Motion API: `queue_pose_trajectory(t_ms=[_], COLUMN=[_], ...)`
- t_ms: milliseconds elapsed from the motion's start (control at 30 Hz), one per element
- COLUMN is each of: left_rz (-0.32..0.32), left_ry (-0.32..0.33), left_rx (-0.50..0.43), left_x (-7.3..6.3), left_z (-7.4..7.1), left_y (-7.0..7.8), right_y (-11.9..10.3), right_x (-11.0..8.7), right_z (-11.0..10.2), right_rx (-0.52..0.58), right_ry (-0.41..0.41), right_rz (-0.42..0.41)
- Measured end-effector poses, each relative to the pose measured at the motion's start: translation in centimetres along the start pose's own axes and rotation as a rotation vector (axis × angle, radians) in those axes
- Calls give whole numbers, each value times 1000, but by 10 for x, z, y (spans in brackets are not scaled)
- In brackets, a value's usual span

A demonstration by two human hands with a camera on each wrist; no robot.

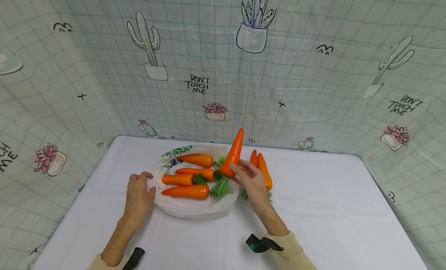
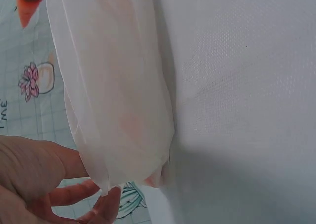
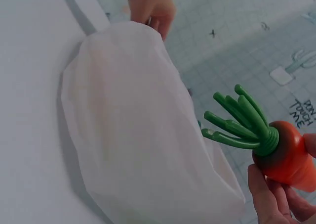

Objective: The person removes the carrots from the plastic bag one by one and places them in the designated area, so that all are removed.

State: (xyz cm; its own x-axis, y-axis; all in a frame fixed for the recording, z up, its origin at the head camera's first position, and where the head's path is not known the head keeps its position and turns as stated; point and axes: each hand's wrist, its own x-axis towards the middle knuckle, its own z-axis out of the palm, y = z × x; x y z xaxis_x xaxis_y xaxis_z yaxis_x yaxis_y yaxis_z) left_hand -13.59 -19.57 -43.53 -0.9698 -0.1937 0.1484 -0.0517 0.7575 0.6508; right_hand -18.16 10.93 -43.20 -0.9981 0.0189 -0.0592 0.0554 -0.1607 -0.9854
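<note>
My right hand (image 1: 251,180) grips an orange toy carrot (image 1: 233,155) by its thick end, with the tip pointing up and away. In the right wrist view the carrot's green stalks (image 3: 242,122) point toward the bag. The white plastic bag (image 1: 195,212) lies on the table with its mouth spread wide. Several carrots (image 1: 186,192) with green tops lie inside it, tips mostly to the left. At the bag's left rim, my left hand (image 1: 139,192) pinches the thin plastic; the left wrist view shows the thumb and fingers (image 2: 111,204) at that edge.
Two more carrots (image 1: 264,173) lie on the white tablecloth (image 1: 331,208) right of the bag, partly behind my right hand. A gridded curtain (image 1: 296,76) with printed cacti stands behind the table and along both sides.
</note>
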Motion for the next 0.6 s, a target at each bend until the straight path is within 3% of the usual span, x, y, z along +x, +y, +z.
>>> queue_pose_trajectory(t_ms=[233,600], left_rz=[27,57], left_ry=[22,20], left_rx=[12,14], left_x=[1,4], left_z=[-2,-3], left_y=[-2,-4], right_y=[-4,-11], right_x=[6,16], right_z=[-12,-41], right_rx=[21,-47], right_ry=[4,33], right_rz=[37,86])
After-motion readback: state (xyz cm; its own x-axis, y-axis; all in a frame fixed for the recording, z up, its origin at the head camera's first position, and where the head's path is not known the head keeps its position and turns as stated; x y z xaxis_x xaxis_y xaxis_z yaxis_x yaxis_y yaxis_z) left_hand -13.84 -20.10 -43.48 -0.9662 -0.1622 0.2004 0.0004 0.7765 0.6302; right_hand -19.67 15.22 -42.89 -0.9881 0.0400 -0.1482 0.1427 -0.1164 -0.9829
